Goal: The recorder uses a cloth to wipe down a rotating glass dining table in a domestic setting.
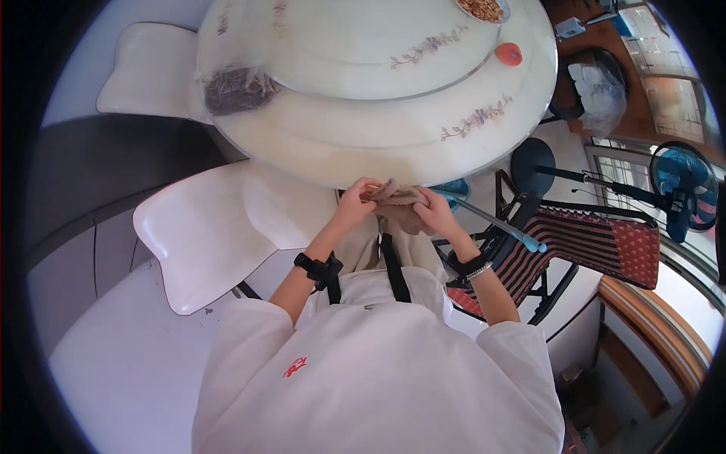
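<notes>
A brownish-grey cloth (401, 198) is bunched between my two hands, just off the near edge of the round table (363, 163). My left hand (357, 203) pinches its left side with the fingertips. On the other side, my right hand (440, 213) grips the cloth's right end, and a fold hangs down between the hands. Some of the fingers are covered by the cloth's folds.
On the table lie a dark bundle in clear plastic (238, 89), a peach-coloured fruit (509, 54) and a bowl of nuts or grains (484, 9). White chairs (204, 227) stand left. A blue-handled pole (499, 221), striped recliner (582, 246) and fan (683, 185) are right.
</notes>
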### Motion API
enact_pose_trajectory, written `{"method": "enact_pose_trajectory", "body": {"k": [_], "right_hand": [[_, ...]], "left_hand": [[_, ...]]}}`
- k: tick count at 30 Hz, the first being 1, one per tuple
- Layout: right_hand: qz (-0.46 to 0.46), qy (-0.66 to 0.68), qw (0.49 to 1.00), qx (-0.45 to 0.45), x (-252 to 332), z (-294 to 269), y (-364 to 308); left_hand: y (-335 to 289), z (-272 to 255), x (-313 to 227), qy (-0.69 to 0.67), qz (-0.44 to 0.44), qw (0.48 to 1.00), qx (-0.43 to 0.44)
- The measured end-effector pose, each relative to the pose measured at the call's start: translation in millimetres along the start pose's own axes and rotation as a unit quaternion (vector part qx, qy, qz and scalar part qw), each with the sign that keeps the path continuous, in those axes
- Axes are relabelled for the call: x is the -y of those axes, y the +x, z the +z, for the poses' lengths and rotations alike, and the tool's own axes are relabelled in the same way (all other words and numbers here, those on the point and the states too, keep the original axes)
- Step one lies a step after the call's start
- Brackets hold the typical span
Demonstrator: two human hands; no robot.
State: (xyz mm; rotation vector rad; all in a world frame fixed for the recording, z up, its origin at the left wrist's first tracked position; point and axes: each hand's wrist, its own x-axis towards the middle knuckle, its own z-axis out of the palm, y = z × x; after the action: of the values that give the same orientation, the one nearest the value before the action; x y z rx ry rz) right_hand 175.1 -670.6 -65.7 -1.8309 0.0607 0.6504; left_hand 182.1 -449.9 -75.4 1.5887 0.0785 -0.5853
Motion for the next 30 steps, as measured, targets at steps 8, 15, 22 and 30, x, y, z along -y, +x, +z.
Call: {"method": "enact_pose_trajectory", "body": {"k": [8, 15, 22, 30], "right_hand": [[-0.004, -0.093, 0.98, -0.177, -22.7, -13.7, 53.6], [-0.162, -0.332, 0.901, -0.229, -40.8, -7.1, 84.6], [-0.139, -0.364, 0.908, -0.151, -45.8, 21.7, 96.7], [-0.11, -0.397, 0.883, -0.224, -65.1, -34.6, 122.0]], "left_hand": [[45.9, 10.5, 14.1, 0.036, -0.006, 0.997, -0.061], [58.7, 17.8, 12.6, 0.264, 0.013, 0.963, -0.044], [56.8, 27.1, 41.4, 0.149, -0.066, 0.982, -0.094], [56.1, 31.6, 46.8, 0.094, -0.087, 0.967, -0.218]]}}
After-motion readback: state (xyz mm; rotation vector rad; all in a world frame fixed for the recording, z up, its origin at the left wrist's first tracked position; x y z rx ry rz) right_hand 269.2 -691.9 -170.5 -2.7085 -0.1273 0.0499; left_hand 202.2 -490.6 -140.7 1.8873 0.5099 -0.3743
